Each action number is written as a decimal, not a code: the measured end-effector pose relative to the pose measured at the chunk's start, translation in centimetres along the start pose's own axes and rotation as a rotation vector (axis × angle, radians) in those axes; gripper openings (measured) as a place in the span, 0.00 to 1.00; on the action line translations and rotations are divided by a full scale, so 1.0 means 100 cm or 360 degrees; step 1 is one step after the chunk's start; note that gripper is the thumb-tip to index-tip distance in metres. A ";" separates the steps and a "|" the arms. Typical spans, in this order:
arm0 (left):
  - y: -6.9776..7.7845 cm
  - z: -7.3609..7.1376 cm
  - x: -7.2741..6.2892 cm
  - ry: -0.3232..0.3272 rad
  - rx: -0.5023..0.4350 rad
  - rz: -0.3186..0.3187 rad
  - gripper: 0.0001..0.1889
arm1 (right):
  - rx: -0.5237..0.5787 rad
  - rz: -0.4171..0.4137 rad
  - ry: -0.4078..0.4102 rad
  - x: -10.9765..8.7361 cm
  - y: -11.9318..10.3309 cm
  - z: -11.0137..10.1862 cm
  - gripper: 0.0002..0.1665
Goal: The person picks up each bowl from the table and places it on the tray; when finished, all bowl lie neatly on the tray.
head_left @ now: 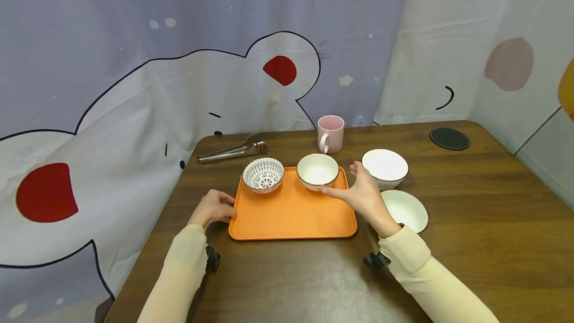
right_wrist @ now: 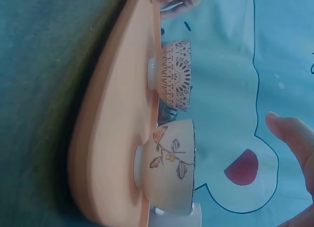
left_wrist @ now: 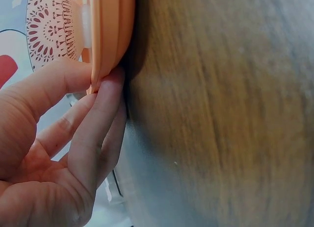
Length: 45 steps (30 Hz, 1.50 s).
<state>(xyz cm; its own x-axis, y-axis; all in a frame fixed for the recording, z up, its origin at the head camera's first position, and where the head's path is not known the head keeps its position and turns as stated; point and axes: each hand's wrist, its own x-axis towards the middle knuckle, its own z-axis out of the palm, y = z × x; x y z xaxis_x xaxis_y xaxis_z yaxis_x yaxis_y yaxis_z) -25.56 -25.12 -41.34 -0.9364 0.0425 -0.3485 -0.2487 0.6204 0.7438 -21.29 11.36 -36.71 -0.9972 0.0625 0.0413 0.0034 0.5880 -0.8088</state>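
Observation:
An orange tray (head_left: 293, 216) lies on the table and carries two bowls. My left hand (head_left: 214, 208) pinches its left edge, thumb on top and fingers below, as the left wrist view shows. On the tray's back left stands a patterned bowl (head_left: 263, 175); to its right is a cream bowl (head_left: 317, 169) with a bird-and-branch print (right_wrist: 170, 161). My right hand (head_left: 362, 194) is just right of the cream bowl, thumb and fingers spread. In the right wrist view its thumb (right_wrist: 289, 134) is apart from that bowl.
Right of the tray stand a white bowl (head_left: 385, 166) and a pale green bowl (head_left: 405, 211), partly behind my right wrist. A pink mug (head_left: 331, 133) is behind the tray. Metal tongs (head_left: 233, 152) lie at the back left, a dark round coaster (head_left: 450, 138) at the back right.

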 end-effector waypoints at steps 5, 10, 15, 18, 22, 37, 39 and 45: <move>0.000 0.000 0.002 0.0002 -0.0002 -0.0006 0.24 | -0.0005 -0.0006 -0.0012 -0.007 0.004 -0.005 0.68; -0.001 0.000 0.003 -0.0006 -0.0004 0.0004 0.24 | -0.0028 -0.0003 -0.0004 -0.014 0.007 -0.011 0.68; -0.001 0.000 0.003 -0.0013 0.0001 -0.0001 0.24 | -0.0026 -0.0006 0.0011 -0.020 0.011 -0.015 0.68; -0.001 0.001 0.003 -0.0016 -0.0004 0.0000 0.25 | -0.0014 0.0007 0.0014 -0.024 0.013 -0.018 0.69; 0.000 0.000 0.002 -0.0025 -0.0002 0.0007 0.25 | -0.0025 0.0050 0.0020 -0.030 0.015 -0.022 0.70; 0.001 -0.001 0.001 -0.0024 0.0030 -0.0011 0.25 | -0.0110 0.0117 0.0118 -0.059 0.027 -0.036 0.73; 0.001 -0.001 0.001 -0.0025 0.0031 -0.0014 0.25 | -0.0117 0.0116 0.0141 -0.063 0.030 -0.038 0.72; 0.000 0.000 0.002 -0.0018 0.0030 -0.0016 0.25 | -0.0166 0.0084 0.0215 -0.070 0.039 -0.044 0.71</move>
<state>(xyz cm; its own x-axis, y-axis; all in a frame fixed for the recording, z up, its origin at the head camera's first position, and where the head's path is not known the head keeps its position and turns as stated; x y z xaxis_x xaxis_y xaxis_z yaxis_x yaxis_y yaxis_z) -25.73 -25.15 -41.38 -0.9310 0.0447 -0.3623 -0.2533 0.6357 0.7292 -13.99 16.78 -37.54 -0.9763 0.1991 0.0847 0.0699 0.6610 -0.7471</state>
